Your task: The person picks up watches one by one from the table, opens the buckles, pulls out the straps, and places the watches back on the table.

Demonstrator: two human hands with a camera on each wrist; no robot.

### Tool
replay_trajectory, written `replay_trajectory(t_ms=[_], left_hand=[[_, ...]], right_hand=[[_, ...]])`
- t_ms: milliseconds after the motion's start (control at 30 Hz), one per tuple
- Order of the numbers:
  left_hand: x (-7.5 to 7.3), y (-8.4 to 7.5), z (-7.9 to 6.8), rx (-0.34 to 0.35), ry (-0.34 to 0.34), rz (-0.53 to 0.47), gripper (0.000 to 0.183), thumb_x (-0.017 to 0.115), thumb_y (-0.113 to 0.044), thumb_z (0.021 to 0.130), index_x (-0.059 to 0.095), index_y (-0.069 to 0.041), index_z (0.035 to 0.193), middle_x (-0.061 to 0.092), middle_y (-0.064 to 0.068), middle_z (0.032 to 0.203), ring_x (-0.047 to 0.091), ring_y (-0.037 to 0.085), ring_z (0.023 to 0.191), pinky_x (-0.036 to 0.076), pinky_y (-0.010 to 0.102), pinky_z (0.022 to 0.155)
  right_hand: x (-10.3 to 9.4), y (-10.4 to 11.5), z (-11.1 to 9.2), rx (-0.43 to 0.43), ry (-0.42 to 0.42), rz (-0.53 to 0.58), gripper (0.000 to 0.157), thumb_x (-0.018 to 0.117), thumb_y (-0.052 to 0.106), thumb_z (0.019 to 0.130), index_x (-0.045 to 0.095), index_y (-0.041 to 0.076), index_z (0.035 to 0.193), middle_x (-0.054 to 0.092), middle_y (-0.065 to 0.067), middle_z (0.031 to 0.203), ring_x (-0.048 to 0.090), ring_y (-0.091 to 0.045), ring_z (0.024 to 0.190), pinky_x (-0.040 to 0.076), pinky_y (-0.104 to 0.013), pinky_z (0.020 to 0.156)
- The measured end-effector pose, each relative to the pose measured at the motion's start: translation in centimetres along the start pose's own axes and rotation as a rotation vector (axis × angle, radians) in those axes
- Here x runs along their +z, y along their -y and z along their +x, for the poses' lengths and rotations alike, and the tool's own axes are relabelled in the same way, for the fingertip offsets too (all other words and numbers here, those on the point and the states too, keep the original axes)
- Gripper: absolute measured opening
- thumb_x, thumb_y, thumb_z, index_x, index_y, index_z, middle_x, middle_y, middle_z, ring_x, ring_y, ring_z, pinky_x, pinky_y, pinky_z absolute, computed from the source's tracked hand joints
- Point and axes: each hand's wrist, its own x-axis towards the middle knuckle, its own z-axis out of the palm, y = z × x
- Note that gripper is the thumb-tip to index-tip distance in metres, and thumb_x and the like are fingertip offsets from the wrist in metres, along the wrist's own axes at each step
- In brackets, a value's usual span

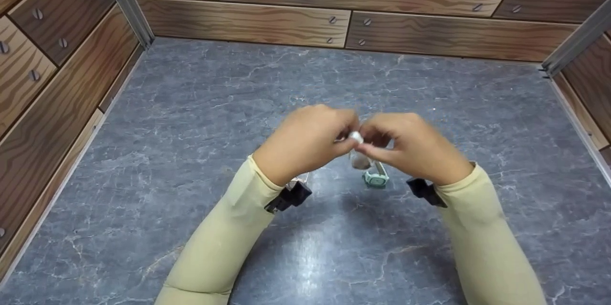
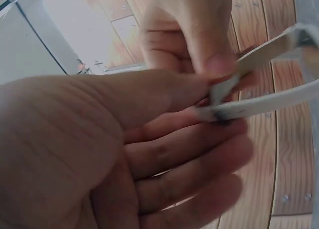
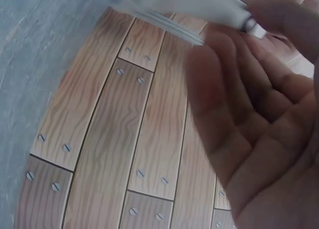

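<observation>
Both hands meet above the table over a watch with a white strap (image 1: 356, 138), whose loop hangs below the fingers. My left hand (image 1: 312, 135) pinches one strap end between thumb and forefinger; its other fingers lie loosely behind, as the left wrist view shows. The thumb and fingers of my right hand (image 1: 415, 145) pinch the strap from the other side. In the left wrist view the white strap (image 2: 269, 103) forms a loop toward the right edge. Blur hides the exact fastening. A pale green watch (image 1: 376, 179) lies on the table just below the held one.
Another small item (image 1: 298, 182), mostly hidden by the left wrist, lies on the table. The grey marbled tabletop (image 1: 229, 90) is bounded by wood-patterned panels (image 1: 286, 23) at the back and sides. Black wrist cameras (image 1: 289, 196) sit beneath both pale sleeves.
</observation>
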Motion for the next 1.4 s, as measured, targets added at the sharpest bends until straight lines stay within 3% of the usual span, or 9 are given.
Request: replay_trajectory(t_ms=[133,233,433,833,1167,1400], left_hand=[[0.28,0.27,0.04,0.027,0.038,0.057,0.011,0.071,-0.023,0.099,0.073,-0.013,0.098,0.071,-0.004,0.084,0.057,0.011,0.068,0.052,0.029,0.067],[0.44,0.45,0.10,0.051,0.025,0.060,0.008,0.071,-0.021,0.097,0.073,-0.013,0.094,0.070,-0.005,0.081,0.056,0.010,0.065,0.052,0.030,0.065],[0.28,0.60,0.06,0.045,-0.097,-0.052,0.009,0.071,-0.022,0.097,0.077,-0.015,0.097,0.075,-0.006,0.084,0.060,0.006,0.065,0.052,0.027,0.063],[0.27,0.12,0.49,-0.003,-0.305,-0.265,0.009,0.072,-0.024,0.098,0.077,-0.016,0.100,0.078,-0.008,0.091,0.069,-0.002,0.080,0.053,0.023,0.071],[0.32,-0.12,0.67,-0.009,-0.375,-0.414,0.012,0.071,-0.023,0.100,0.076,-0.012,0.103,0.079,-0.005,0.094,0.069,-0.003,0.082,0.055,0.016,0.077],[0.13,-0.23,0.66,-0.005,-0.391,-0.507,0.012,0.069,-0.019,0.101,0.074,-0.009,0.104,0.078,-0.002,0.093,0.068,-0.001,0.079,0.057,0.018,0.076]], right_hand=[[0.48,-0.17,-0.06,0.032,0.074,-0.009,0.006,0.080,0.012,0.091,0.075,0.012,0.094,0.074,0.008,0.084,0.066,-0.002,0.073,0.055,-0.023,0.064],[0.66,-0.23,-0.17,0.048,0.078,0.015,0.006,0.080,0.011,0.091,0.074,0.011,0.094,0.075,0.007,0.085,0.068,-0.003,0.074,0.056,-0.022,0.065],[0.72,-0.33,-0.33,0.020,-0.056,0.094,0.008,0.077,0.004,0.092,0.076,0.008,0.099,0.077,0.001,0.091,0.071,-0.009,0.075,0.058,-0.019,0.070],[0.44,-0.03,-0.19,-0.019,-0.308,0.096,0.013,0.075,-0.004,0.090,0.076,0.003,0.101,0.076,-0.008,0.091,0.071,-0.007,0.079,0.058,-0.019,0.074],[0.24,0.42,0.38,-0.028,-0.394,0.120,0.021,0.077,-0.013,0.084,0.076,0.001,0.100,0.076,-0.009,0.089,0.069,-0.005,0.080,0.058,-0.017,0.073],[0.14,0.51,0.52,-0.010,-0.413,0.110,0.017,0.076,-0.013,0.084,0.074,-0.002,0.098,0.075,-0.007,0.087,0.070,-0.006,0.080,0.059,-0.020,0.072]])
